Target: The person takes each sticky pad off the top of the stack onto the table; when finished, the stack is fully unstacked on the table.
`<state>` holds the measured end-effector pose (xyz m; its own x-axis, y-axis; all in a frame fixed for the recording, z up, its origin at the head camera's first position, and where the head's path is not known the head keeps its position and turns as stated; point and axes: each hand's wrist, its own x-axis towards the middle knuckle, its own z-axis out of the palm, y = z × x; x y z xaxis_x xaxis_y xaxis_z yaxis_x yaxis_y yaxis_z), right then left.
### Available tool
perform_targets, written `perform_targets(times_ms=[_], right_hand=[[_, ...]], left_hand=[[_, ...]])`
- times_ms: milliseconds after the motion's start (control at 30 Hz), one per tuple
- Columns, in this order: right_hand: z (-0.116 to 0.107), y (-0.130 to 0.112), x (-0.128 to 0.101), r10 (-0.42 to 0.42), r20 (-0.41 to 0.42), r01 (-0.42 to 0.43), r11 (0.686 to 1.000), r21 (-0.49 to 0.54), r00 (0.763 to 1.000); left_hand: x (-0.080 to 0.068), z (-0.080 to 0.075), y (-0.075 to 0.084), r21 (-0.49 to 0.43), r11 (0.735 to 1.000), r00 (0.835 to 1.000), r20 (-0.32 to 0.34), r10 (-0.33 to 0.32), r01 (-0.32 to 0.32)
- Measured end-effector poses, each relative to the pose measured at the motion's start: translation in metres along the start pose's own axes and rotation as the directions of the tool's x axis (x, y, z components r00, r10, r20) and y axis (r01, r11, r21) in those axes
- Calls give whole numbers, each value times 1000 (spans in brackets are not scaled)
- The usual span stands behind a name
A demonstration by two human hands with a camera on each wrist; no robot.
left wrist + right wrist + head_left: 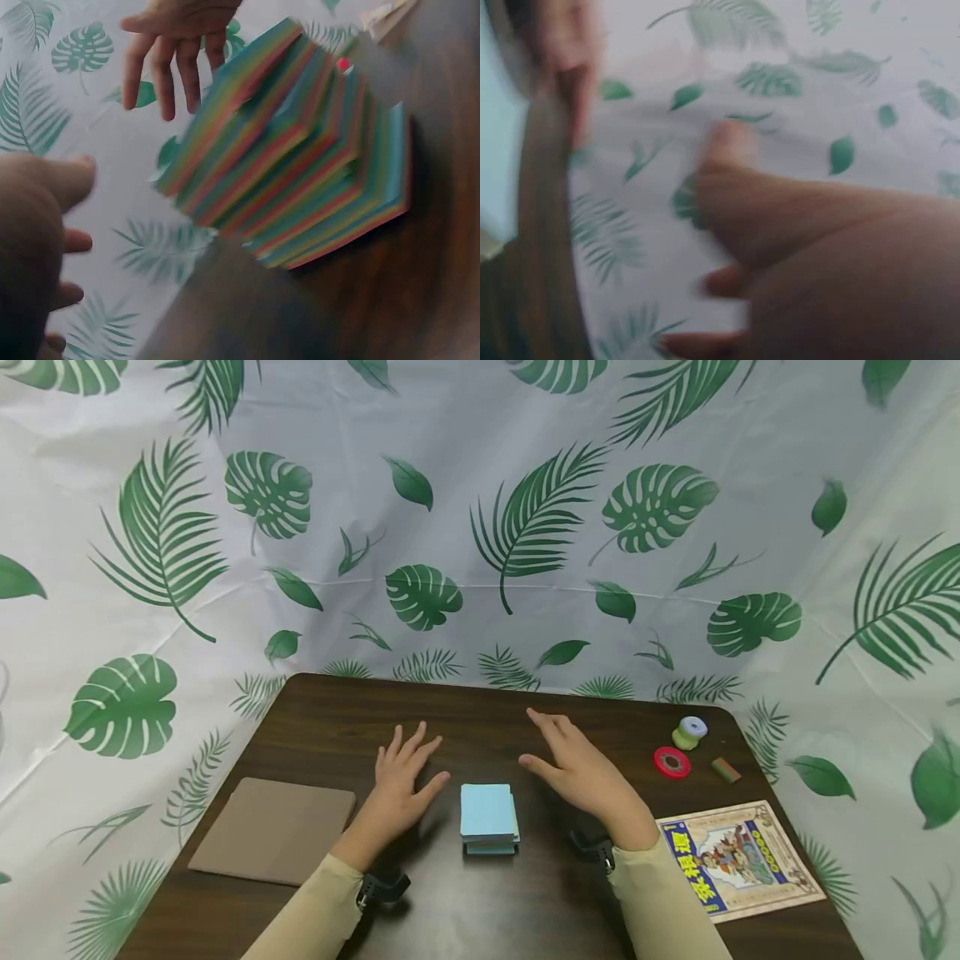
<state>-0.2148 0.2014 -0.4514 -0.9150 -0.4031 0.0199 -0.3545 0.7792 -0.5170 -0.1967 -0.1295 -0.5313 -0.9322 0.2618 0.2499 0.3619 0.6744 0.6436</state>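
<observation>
A stack of coloured paper sheets with a light blue top (489, 818) sits on the dark wooden table (480, 910), its layers slightly fanned (300, 157). My left hand (401, 781) hovers just left of it, fingers spread and straight, holding nothing. To the right of the stack my right hand (573, 764) is also spread flat, palm facing inward. Neither hand touches the stack. The left wrist view shows the striped edges of the stack, with the right hand's fingers (176, 52) beyond it. Blur fills the right wrist view, mostly my right hand (817, 255).
A brown flat pad (273, 827) lies at the left. At the right are a printed booklet (742, 860), a red tape ring (672, 762), a small spool (690, 732) and a small eraser-like block (725, 769). Leaf-print cloth (480, 527) surrounds the table.
</observation>
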Motion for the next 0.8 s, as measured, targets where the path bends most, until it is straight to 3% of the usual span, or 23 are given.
perform_targets(times_ms=[67, 133, 200, 333, 433, 500, 567, 633, 800], right_hand=[[-3, -9, 3, 11, 66, -13, 1000, 25, 998], [-6, -18, 6, 19, 127, -25, 999, 47, 992], [-8, -26, 7, 27, 177, -37, 998, 55, 984], [-7, -38, 2, 43, 254, -48, 999, 13, 966], [-3, -43, -3, 36, 321, -34, 999, -14, 947], [0, -47, -5, 14, 344, -6, 1000, -23, 939], [3, -50, -6, -22, 352, 29, 999, -15, 936], [8, -53, -5, -55, 358, 65, 998, -15, 932], [19, -60, 0, -108, 365, 148, 986, -83, 925]], left_hand=[[-4, 10, -1, -134, 991, 1000, -5, 9, -10], [-9, 22, -3, -312, 950, 1000, 14, 17, -12], [-14, 35, -7, -492, 870, 998, 64, 25, 10], [-19, 55, -13, -744, 667, 982, 155, 107, 45], [-20, 64, -15, -821, 571, 963, 167, 214, 15], [-21, 68, -16, -850, 527, 946, 162, 282, -11], [-21, 70, -15, -854, 518, 929, 159, 334, -40], [-21, 70, -15, -843, 535, 920, 167, 354, -53], [-18, 65, -13, -737, 674, 933, 213, 291, -42]])
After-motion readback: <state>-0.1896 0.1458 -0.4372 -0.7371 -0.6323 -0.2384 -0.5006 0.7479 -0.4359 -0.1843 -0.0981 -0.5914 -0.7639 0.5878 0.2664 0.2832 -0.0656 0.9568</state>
